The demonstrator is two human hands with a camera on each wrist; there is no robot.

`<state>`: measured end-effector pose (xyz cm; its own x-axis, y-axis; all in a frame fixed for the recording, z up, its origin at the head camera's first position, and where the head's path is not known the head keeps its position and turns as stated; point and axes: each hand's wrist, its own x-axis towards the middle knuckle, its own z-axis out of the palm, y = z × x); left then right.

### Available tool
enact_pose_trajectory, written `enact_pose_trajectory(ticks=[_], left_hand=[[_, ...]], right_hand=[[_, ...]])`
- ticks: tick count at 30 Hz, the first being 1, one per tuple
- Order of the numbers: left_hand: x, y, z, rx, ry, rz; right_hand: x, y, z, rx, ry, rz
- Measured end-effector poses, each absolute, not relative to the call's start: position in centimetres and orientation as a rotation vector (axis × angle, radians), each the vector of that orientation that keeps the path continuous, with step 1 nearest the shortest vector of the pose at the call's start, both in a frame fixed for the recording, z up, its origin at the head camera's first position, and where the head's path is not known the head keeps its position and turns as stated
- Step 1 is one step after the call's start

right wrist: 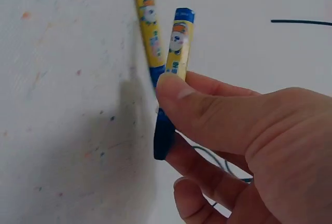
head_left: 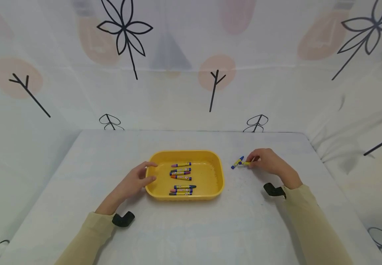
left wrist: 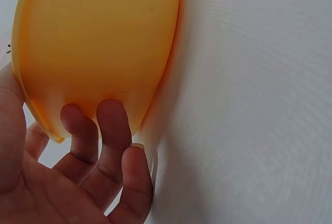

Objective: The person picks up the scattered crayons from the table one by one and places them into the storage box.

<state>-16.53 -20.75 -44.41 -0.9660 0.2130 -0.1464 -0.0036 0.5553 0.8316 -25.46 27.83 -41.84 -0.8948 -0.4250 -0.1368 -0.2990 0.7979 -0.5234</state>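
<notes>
At the tray's left end my left hand [head_left: 134, 181] grips the rim of a yellow plastic tray [head_left: 207, 156]. In the left wrist view, curled fingers [left wrist: 115, 125] rest against the outer wall of the tray [left wrist: 104, 42], with the thumb over its edge. To the right of the tray, my right hand [head_left: 268, 163] pinches a crayon [right wrist: 179, 40] in a yellow wrapper with blue ends, between thumb and fingertips. A second, blue-tipped crayon [head_left: 237, 162] is on the table beside it; the two look crossed or touching. Several wrapped crayons [head_left: 181, 177] lie sideways inside the tray.
The table [head_left: 191, 232] wears a white cover. Patterned white cloth [head_left: 177, 92] rises behind and at both sides. In the right wrist view, small coloured specks [right wrist: 79, 72] dot the table cover. A black wrist camera [head_left: 123, 219] sits at the left sleeve, another [head_left: 274, 190] at the right.
</notes>
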Motion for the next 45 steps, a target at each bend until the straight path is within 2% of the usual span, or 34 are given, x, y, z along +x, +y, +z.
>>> enact_pose_trajectory(ticks=[17,34,45], left_hand=[[-16.3,-20.6,-44.4,0.178,2.577,1.371],[-16.6,-20.9,-44.4,0.160,2.547,1.374],[-16.9,-20.9,-44.4,0.181,2.548,1.383]], right_hand=[[-24.7,24.6,-39.5,-0.700,2.650,-1.036],[-25.6,14.9,-37.3,-0.826,2.421,-1.298],[-26.2,9.6,-38.5,-0.897,2.304,-1.309]])
